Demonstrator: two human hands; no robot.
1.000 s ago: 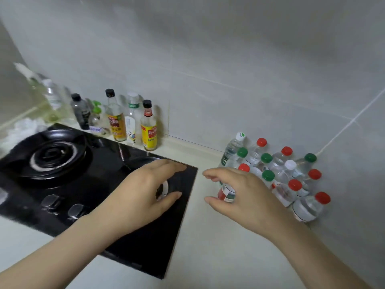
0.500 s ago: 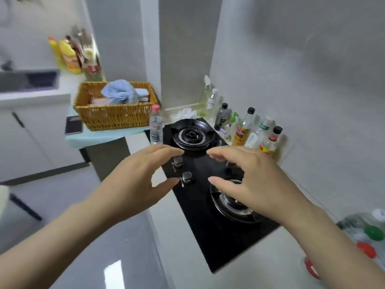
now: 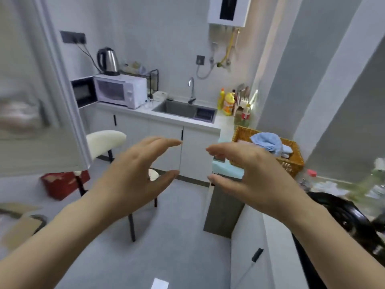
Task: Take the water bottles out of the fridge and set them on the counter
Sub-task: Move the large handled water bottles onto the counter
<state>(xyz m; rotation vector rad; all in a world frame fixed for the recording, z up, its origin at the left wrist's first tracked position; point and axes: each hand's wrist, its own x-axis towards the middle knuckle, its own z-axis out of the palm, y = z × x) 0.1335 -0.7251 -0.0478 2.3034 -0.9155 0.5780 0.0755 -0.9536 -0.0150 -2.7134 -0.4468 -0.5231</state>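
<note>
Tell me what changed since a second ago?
The head turned left: the bottle cluster on the counter left the view, the stove slid to the right edge, and the sink and basket came in. The right hand drew away from the bottles. The left hand and right hand stayed open and empty.

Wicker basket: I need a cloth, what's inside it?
A crumpled blue cloth lies on top in the wicker basket; anything beneath is hidden by the cloth and the woven wall.

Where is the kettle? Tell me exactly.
In the head view, the kettle stands upper left of centre, on top of the white microwave, on the counter left of the sink.
</note>
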